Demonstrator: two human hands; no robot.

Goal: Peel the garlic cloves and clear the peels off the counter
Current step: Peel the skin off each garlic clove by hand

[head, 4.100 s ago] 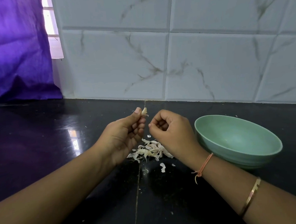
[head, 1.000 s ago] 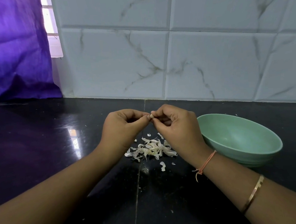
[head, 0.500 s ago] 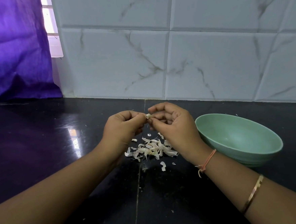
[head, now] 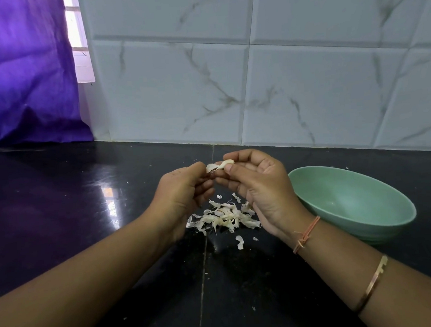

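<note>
Hands have pulled slightly apart since half a second ago, and a peel strip (head: 212,167) now spans the gap. Head view: right hand (head: 259,188) pinches the garlic clove (head: 228,162) between thumb and forefinger, long axis running left-right, remaining fingers loosely curled; left hand (head: 183,191) pinches the strip's left end at its fingertips, just left of the clove. Both are held off the counter (head: 59,212), above the far side of the peel pile (head: 223,217), bowl (head: 352,199) to the right; next pull looks leftward, along the clove's axis.
</note>
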